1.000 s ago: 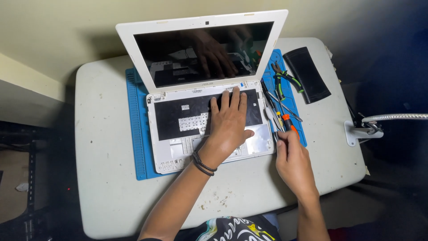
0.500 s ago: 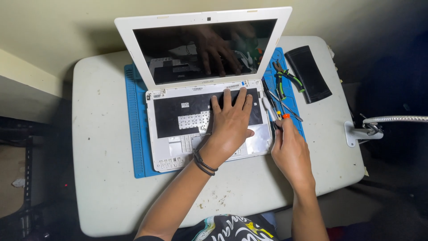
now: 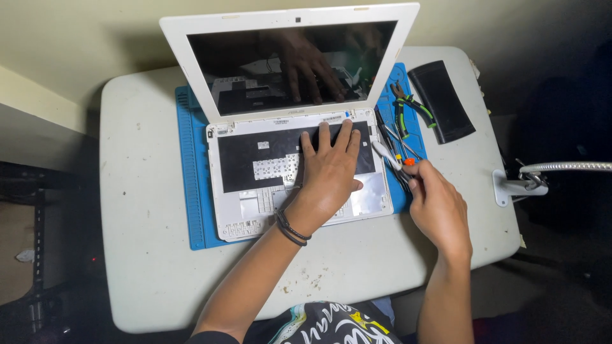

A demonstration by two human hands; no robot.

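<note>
On the white table (image 3: 146, 255), a white laptop (image 3: 255, 191) sits open on a blue work mat (image 3: 191, 191), its dark screen tilted back. Most keys look gone from the keyboard bay, which shows black with one pale patch left near the middle, so the stripping seems well along, though the base is not yet opened. The left hand (image 3: 328, 172) lies flat, fingers spread, pressing the bay and holding nothing. The right hand (image 3: 440, 207) curls around an orange-tipped tool (image 3: 407, 162) at the mat's right edge, among other small tools. Green-handled pliers (image 3: 408, 108) and a black case (image 3: 441, 100) lie beyond.
</note>
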